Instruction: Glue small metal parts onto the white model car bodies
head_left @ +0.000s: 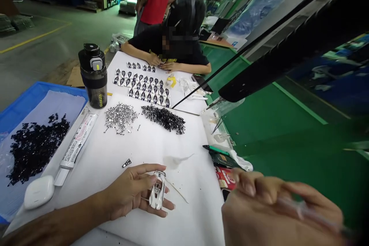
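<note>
Low in the middle, my left hand [138, 190] is closed around a small white toy car body [157, 190], held between thumb and fingers just over the white table. Large and blurred at the lower right, my right hand [273, 211] is raised close to the camera, its fingers curled. A thin translucent thing [305, 213] shows along those fingers, too smeared to name. Beside my left hand lie a thin pale stick [177, 191] and a small black part [126, 163]. Farther up are a pile of silvery parts [120, 117] and a pile of black parts [163, 118].
A blue tray [37, 88] of black parts [37, 146], a white tube [76, 144], a white earbud case [39, 192] and a dark bottle [93, 75] line the left. Rows of small pieces [148, 88] sit before a seated co-worker [184, 38]. A black bar [276, 54] crosses the upper right.
</note>
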`<state>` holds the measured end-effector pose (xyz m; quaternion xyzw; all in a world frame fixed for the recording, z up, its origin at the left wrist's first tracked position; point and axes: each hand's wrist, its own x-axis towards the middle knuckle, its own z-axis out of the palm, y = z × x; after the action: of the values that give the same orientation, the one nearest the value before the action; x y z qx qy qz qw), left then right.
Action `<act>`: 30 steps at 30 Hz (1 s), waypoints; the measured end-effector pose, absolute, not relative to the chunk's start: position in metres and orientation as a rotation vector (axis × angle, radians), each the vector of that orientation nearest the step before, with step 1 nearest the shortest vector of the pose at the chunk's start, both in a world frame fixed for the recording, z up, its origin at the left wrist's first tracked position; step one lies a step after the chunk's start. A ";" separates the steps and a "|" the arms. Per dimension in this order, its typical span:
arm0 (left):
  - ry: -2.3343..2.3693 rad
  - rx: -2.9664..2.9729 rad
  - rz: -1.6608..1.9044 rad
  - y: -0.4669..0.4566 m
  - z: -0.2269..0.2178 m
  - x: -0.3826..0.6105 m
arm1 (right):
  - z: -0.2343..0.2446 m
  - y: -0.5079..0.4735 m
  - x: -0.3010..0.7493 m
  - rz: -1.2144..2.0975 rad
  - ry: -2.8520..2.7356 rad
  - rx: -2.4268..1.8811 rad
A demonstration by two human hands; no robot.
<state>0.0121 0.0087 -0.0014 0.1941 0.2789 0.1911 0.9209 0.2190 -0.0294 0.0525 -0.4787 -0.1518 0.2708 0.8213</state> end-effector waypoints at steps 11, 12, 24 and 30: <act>0.555 0.427 0.395 0.005 -0.004 0.011 | 0.016 0.021 0.231 -0.132 -1.421 -1.930; 0.551 0.432 0.398 0.005 -0.004 0.011 | 0.009 0.032 0.236 -0.073 -1.498 -2.014; 0.524 0.435 0.399 0.008 -0.005 0.011 | -0.031 0.058 0.260 -0.044 -1.733 -2.227; 0.530 0.424 0.407 0.007 -0.005 0.011 | -0.027 0.049 0.258 -0.145 -1.738 -2.156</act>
<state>0.0113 0.0070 -0.0048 0.2066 0.2581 0.1980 0.9228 0.2582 0.0488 -0.0275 -0.7642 -0.6162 -0.0515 0.1834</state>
